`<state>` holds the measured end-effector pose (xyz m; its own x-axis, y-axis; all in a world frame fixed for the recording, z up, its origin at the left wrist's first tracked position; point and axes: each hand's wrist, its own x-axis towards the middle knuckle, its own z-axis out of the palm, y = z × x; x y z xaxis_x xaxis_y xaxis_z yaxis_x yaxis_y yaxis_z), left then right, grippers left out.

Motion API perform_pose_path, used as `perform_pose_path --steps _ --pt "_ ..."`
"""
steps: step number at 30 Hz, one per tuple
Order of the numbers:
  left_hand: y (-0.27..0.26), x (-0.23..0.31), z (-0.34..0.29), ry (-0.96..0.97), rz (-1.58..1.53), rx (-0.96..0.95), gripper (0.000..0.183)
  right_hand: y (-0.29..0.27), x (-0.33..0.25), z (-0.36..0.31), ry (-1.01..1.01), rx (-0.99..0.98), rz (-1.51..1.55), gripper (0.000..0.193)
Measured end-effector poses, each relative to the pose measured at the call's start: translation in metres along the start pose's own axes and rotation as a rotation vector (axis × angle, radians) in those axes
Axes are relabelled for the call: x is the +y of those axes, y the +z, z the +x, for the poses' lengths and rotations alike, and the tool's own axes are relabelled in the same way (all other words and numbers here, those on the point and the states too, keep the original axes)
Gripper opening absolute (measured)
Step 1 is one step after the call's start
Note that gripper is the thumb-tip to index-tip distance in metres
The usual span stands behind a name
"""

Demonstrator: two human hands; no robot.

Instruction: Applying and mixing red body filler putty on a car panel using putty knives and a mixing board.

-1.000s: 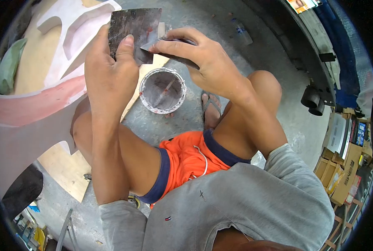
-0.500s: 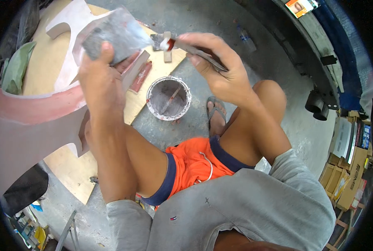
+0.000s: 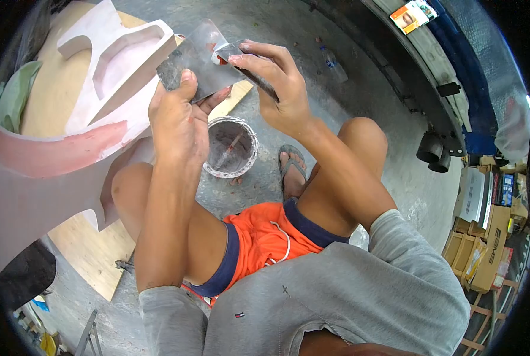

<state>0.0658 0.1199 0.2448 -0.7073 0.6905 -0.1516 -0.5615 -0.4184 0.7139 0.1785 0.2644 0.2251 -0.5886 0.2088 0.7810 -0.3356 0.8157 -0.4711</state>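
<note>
My left hand [image 3: 182, 124] grips a thin grey mixing plate [image 3: 196, 62] at its near edge, thumb on top. Smears and a reddish spot show on the plate's face. In my right hand [image 3: 285, 95] is a flat dark putty spreader [image 3: 258, 82], its far end against or just over the plate's right side. A dab of white and red paste [image 3: 217, 58] sits where the two meet. Below the hands stands an open round tub [image 3: 254, 151] of grey putty, its rim crusted white, with a stick [image 3: 234, 142] leaning inside.
To the left, a large pale curved panel [image 3: 39, 202] with pinkish-red filler [image 3: 69, 155] and a white shaped piece [image 3: 92, 53] rest on plywood [image 3: 89, 261]. A plastic bottle [image 3: 333, 62] lies on the floor at the far right. Cardboard boxes [image 3: 490, 249] are stacked on the right.
My left hand has brought the plate rightward, and my right hand has shifted left with the spreader. They were apart; now spreader and plate overlap.
</note>
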Motion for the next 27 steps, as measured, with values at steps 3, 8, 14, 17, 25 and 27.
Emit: perform_pose_path --steps 3,8,14,17,25,27 --pt "-0.01 0.007 0.003 0.041 0.001 -0.002 0.033 -0.008 0.01 0.0 0.05 -0.089 -0.129 0.066" --pt "-0.011 0.041 -0.006 0.105 0.081 -0.047 0.029 -0.025 0.018 -0.005 0.255 -0.405 -0.293 0.048" --pt "-0.028 0.045 -0.006 -0.091 0.006 0.041 0.027 -0.062 -0.01 0.06 0.749 -0.197 0.503 0.041" --pt "-0.036 0.048 -0.011 -0.147 0.062 0.073 0.025 -0.065 -0.047 0.105 0.594 -0.323 0.183 0.033" --pt "-0.044 0.035 -0.005 -0.29 0.211 -0.042 0.028 -0.069 -0.02 0.074 -0.335 -0.539 -0.199 0.032" --pt "-0.049 0.035 -0.006 -0.353 0.242 -0.065 0.032 -0.068 -0.017 0.061 -0.347 -0.551 -0.153 0.034"
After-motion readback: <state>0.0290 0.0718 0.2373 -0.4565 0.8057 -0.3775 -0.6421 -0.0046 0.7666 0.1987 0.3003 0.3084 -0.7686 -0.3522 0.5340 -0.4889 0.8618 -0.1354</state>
